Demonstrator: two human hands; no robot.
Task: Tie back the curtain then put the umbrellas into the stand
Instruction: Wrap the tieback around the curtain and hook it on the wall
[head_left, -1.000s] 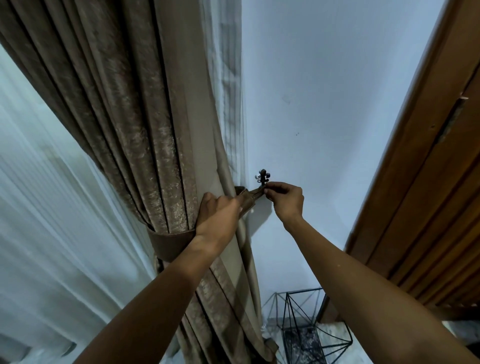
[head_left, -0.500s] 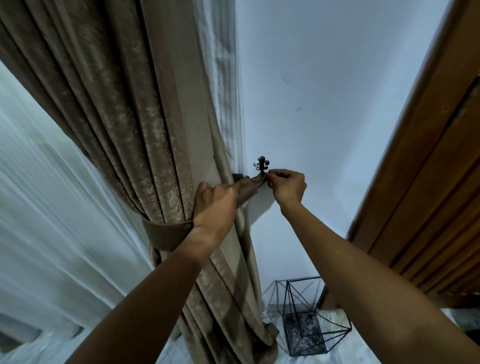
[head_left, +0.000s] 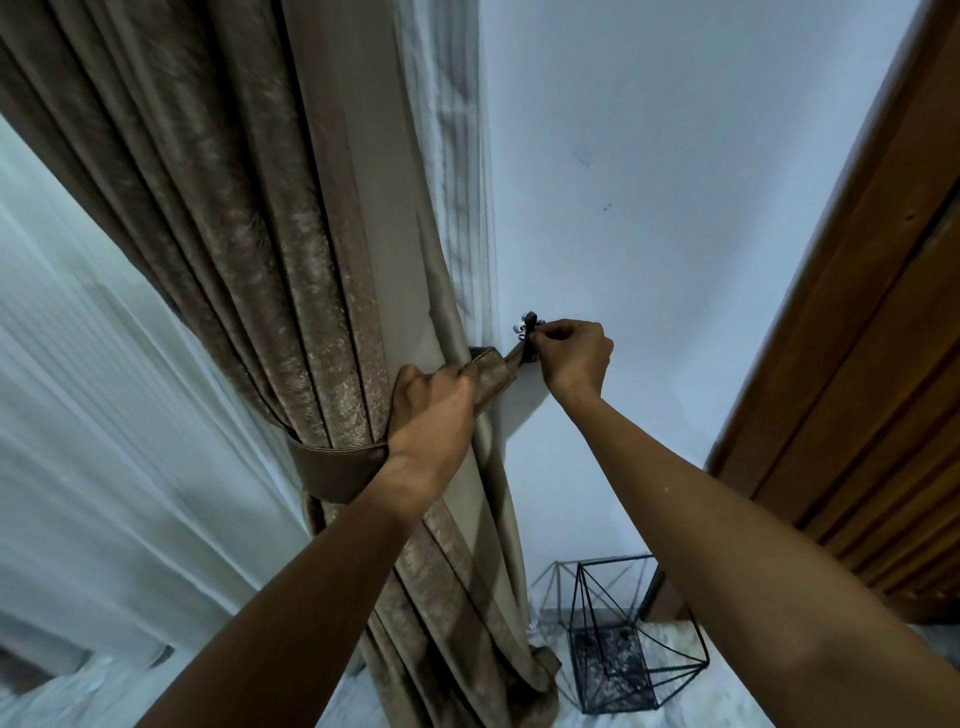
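Observation:
A heavy brown curtain (head_left: 249, 249) is gathered into a bundle by a brown tieback band (head_left: 337, 470) wrapped round its middle. My left hand (head_left: 431, 410) grips the band's right stretch against the curtain. My right hand (head_left: 574, 356) pinches the band's end loop at a small dark ornate hook (head_left: 529, 332) fixed on the white wall. A black wire-frame umbrella stand (head_left: 618, 654) sits on the floor below, in the corner. No umbrella is in view.
A sheer white curtain (head_left: 104, 415) hangs to the left of the brown one. A wooden door frame (head_left: 852, 338) runs down the right side. The floor beneath is pale marble tile (head_left: 727, 701).
My right hand has shifted up and closer onto the hook with the band's end. My left hand has kept its grip on the band. The view has tilted slightly.

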